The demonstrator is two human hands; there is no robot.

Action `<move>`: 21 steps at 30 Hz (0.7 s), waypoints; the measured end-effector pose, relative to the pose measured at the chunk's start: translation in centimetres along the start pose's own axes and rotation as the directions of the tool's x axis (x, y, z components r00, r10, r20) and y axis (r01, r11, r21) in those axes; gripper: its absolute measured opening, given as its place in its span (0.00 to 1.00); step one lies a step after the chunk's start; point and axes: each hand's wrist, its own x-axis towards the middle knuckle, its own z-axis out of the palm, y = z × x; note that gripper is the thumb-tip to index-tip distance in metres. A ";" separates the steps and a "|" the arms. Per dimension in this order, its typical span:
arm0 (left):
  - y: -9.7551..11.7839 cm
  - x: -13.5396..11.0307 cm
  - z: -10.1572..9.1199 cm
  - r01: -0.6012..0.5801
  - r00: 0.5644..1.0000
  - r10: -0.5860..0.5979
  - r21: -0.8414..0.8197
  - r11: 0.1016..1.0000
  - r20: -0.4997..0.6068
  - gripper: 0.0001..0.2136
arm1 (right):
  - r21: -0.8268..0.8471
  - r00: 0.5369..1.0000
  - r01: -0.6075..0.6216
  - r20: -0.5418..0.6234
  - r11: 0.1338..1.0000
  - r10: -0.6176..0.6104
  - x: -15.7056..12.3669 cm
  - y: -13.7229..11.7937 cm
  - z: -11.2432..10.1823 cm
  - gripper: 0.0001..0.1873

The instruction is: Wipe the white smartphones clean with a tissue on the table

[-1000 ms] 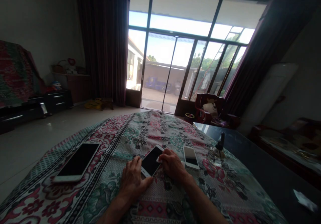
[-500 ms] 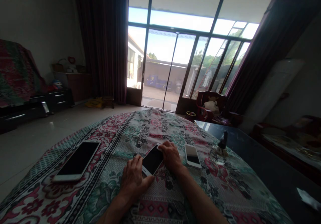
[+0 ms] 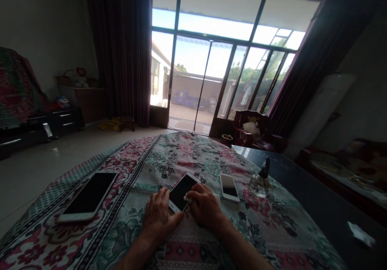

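A white-framed phone point(image 3: 180, 190) with a dark screen lies on the flowered cloth point(image 3: 133, 221). My left hand point(image 3: 157, 216) rests on the cloth against the phone's near left edge, fingers curled along it and holding it still. My right hand point(image 3: 203, 206) is closed on a small white pad, pressed on the phone's near right part of the screen. A larger white phone point(image 3: 87, 197) lies to the left, and a small white phone point(image 3: 229, 187) lies just right of my right hand.
A small glass bottle with a dark top point(image 3: 260, 181) stands right of the small phone, near the dark glossy table point(image 3: 308, 205). A white scrap point(image 3: 359, 234) lies on that table. Sliding glass doors point(image 3: 208, 88), a red chair point(image 3: 249, 126) and a low cabinet point(image 3: 65, 118) stand beyond.
My right hand has slid back from the phone's far end toward its near part, white pad still under the fingers. The left hand stays in place.
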 end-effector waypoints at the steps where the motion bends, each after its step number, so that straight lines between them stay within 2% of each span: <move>1: 0.0 0.0 0.0 0.001 1.000 -0.001 0.003 1.000 0.002 0.30 | -0.016 0.999 -0.030 -0.017 0.999 0.030 0.2 0.2 0.0 0.12; 7: 0.0 0.1 0.0 0.010 1.000 -0.010 0.039 0.999 0.011 0.31 | -0.163 0.965 -0.256 -0.097 0.953 0.243 1.0 1.7 0.4 0.12; 10: -0.1 0.1 0.1 0.010 1.000 -0.010 0.040 0.999 0.012 0.31 | -0.207 0.954 -0.301 -0.084 0.931 0.289 1.1 1.9 0.4 0.13; 13: -0.1 0.1 0.2 0.008 1.000 -0.008 0.038 0.999 0.005 0.31 | -0.202 0.965 -0.262 -0.052 0.944 0.257 0.9 1.3 0.1 0.14; 21: -0.3 0.2 0.4 0.000 1.000 0.001 0.022 1.000 -0.004 0.29 | -0.072 0.998 -0.059 0.027 0.996 0.061 -0.7 -2.4 0.1 0.13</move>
